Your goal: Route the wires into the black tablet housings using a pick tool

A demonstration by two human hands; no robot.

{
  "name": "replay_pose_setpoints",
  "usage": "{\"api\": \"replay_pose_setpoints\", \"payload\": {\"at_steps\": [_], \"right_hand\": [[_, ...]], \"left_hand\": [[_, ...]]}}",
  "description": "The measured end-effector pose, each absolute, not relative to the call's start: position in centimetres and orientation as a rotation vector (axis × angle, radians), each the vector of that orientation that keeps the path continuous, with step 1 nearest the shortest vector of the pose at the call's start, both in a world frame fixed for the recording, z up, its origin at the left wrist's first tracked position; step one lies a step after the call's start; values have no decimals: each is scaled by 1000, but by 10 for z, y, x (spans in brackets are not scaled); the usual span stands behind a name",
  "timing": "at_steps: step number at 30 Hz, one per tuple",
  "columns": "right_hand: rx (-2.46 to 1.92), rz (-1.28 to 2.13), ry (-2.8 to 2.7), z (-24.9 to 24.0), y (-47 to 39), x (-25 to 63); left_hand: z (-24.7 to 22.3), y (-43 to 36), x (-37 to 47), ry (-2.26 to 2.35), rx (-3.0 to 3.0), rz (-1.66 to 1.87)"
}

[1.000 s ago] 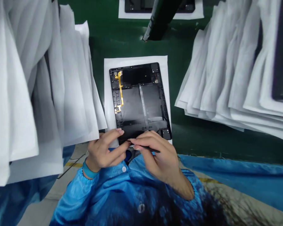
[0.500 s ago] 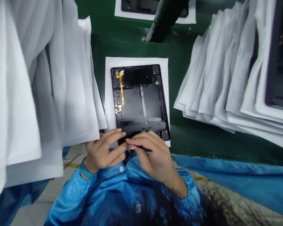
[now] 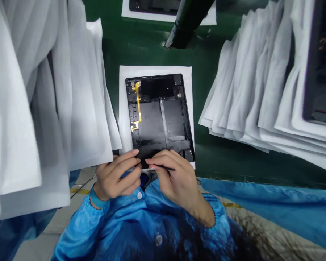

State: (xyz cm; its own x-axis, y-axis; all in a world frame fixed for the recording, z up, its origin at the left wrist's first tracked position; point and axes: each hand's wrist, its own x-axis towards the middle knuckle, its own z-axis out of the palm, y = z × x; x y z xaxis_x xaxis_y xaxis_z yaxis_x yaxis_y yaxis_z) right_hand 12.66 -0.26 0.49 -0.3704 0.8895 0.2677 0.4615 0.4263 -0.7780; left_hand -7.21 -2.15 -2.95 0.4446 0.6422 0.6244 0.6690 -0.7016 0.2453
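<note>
An opened tablet (image 3: 152, 119) with its black insides and a yellow flex cable (image 3: 139, 105) lies on a white sheet (image 3: 122, 90). Over its near edge, my right hand (image 3: 178, 177) pinches a thin dark tool (image 3: 165, 167); whether it is tweezers or a pick I cannot tell. Its tip end is hidden by my fingertips. My left hand (image 3: 118, 177) is at the tablet's near left corner, its fingers curled with thumb and index close together. What they hold, if anything, is too small to make out. A small gap separates the two hands.
Tall stacks of white sheets or sleeves stand at the left (image 3: 78, 90) and right (image 3: 241, 90) of the green tabletop (image 3: 152, 47). Another dark tablet (image 3: 322, 72) rests on the right stack. A dark post (image 3: 187, 25) rises behind, near a further device (image 3: 154, 5) on white.
My left hand has drawn slightly left, away from the right fingertips, which it nearly touched before. My right hand keeps the dark tool in much the same place. The view has shifted slightly.
</note>
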Motion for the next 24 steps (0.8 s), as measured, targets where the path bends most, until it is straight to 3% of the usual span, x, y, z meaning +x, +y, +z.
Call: {"api": "replay_pose_setpoints", "payload": {"at_steps": [24], "right_hand": [[-1143,767,-1910,3,3,139]], "left_hand": [[-20,-10,-65,-1129,-2583,-1032]]}}
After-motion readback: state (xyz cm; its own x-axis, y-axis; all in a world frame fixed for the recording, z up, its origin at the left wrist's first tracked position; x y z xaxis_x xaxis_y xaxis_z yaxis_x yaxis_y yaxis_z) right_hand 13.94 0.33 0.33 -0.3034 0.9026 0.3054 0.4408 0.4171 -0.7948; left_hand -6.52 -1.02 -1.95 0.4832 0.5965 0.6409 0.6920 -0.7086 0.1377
